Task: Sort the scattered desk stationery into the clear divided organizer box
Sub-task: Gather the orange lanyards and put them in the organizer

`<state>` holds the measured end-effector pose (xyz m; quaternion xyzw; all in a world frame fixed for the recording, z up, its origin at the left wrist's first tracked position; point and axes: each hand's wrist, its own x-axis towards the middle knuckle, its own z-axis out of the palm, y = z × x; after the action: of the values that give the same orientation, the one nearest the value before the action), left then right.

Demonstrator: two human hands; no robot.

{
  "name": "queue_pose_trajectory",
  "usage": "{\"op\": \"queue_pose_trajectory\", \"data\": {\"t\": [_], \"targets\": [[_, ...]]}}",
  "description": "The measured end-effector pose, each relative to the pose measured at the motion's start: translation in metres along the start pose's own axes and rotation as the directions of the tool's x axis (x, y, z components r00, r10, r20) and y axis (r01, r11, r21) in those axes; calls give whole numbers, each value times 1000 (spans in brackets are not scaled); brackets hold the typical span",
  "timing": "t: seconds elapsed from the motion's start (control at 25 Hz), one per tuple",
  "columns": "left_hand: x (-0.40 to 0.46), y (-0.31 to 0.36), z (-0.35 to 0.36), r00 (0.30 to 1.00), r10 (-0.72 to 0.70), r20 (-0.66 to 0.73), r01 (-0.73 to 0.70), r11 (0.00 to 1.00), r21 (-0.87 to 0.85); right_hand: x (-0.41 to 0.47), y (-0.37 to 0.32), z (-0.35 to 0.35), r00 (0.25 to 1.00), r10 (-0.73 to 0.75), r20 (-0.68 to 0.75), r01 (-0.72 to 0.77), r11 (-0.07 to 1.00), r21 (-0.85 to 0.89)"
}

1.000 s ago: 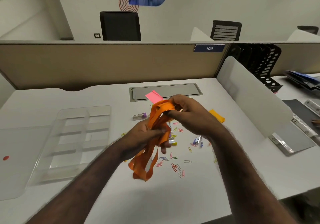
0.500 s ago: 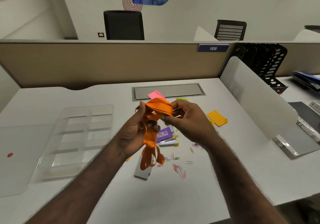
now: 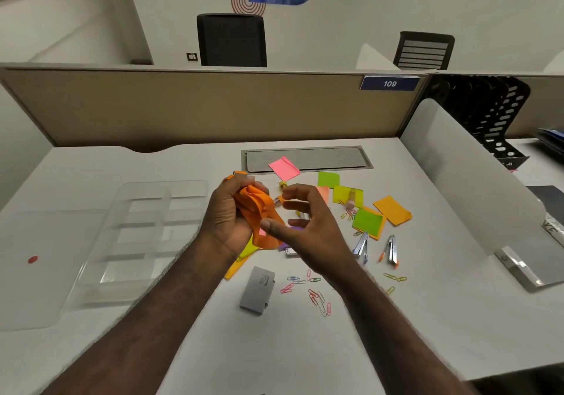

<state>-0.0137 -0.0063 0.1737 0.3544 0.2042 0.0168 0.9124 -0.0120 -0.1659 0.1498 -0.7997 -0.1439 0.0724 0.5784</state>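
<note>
Bunching the orange strap (image 3: 259,208) in my left hand (image 3: 227,220).
Soft and floppy; left grip squeezes it, right hand (image 3: 305,229) loose, empty.

Purple item (image 3: 294,229) mostly hidden behind right hand (image 3: 308,223).

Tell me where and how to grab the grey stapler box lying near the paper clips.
Pinch the grey box across its two long sides, coming from above. It lies flat with its long axis pointing roughly away from the person, and both sides look free; the paper clips lie just to its right.
</note>
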Motion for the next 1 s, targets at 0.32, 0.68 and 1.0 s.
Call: {"op": "queue_pose_trajectory", "data": {"t": [0.32, 0.68, 1.0], "targets": [[-2, 0, -1, 998, -26, 60, 32, 995, -98, -2, 32, 25, 852, 280, 442, -443, 835, 325], [-4, -13, -21, 985, 161, -54, -136, 939, 316, 0, 31, 28, 798, 230, 557, -598, 201, 776], [-1, -38, -62, 889, 443, 118, -262, 280, 924, 6, 24, 47, 802, 231, 551, -598, 318, 736]]}}
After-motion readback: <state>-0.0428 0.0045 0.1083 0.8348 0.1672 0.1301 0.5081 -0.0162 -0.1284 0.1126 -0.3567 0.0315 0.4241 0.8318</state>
